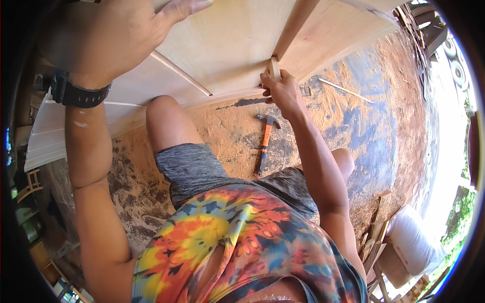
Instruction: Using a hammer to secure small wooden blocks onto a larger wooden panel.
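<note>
The small wooden block point(274, 68) stands upright against the near edge of the pale wooden panel point(227, 45), right where a thin raised strip point(295, 22) meets that edge; the right hand point(283, 93) has its fingers clamped around it. The left hand point(108, 33) presses flat on the panel, fingers together. One orange-handled hammer point(263, 144) lies on the sawdust-covered floor point(353, 121) just below, between two bare knees, with open floor to the right.

The left hand point(108, 30) lies flat, palm down, on the pale wooden panel point(227, 40), fingers stretched forward, forearm rising steeply with a black wristwatch point(78, 93). The right hand point(280, 93) is closed in a fist at that panel's near edge, arm almost straight.
</note>
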Tool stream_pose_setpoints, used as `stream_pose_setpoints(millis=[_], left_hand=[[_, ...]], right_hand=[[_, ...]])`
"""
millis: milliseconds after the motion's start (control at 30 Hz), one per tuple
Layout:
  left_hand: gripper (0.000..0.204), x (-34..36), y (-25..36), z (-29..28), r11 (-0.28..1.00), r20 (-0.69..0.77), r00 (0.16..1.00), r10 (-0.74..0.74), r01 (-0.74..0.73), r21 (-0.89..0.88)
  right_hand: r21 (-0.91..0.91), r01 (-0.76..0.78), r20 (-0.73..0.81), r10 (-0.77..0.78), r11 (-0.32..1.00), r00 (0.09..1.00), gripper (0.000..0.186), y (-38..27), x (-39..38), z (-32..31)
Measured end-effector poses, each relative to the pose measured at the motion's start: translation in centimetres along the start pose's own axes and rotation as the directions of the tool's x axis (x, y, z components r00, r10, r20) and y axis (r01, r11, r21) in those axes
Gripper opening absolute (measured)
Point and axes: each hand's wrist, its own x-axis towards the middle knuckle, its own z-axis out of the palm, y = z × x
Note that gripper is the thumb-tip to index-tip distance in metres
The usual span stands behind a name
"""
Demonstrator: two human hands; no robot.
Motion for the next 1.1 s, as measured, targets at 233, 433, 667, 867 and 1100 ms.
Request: stream_pose_setpoints(millis=[233,433,667,867,1100], left_hand=[[0.035,0.3,-0.1,0.6,0.998,0.003,1.0,0.029,-0.029,0.062],[0.035,-0.3,0.1,1.2,0.994,-0.051,0.999,-0.006,0.011,0.105],[0.033,0.5,0.5,1.2,0.996,-0.037,0.999,0.016,-0.013,0.093],[0.034,0.9,-1.3,1.3,0.993,0.014,1.0,-0.025,0.026,-0.114],[0.037,1.2,-2.2,-0.5,0.992,0.229,0.973,0.03,-0.057,0.113]], right_hand=[[-0.346,0.092,-0.236,-0.181,0.934,0.955,0.033,2.0,1.3,1.7],[-0.329,-0.077,-0.216,0.004,0.941,0.976,0.034,8.5,3.0,2.9],[-0.219,0.081,-0.244,-0.135,0.972,0.96,0.032,7.3,2.9,2.6],[-0.26,0.056,-0.273,-0.129,0.964,0.953,0.03,8.0,4.3,3.3],[-0.25,0.021,-0.303,-0.099,0.968,0.948,0.029,3.3,2.4,2.7]])
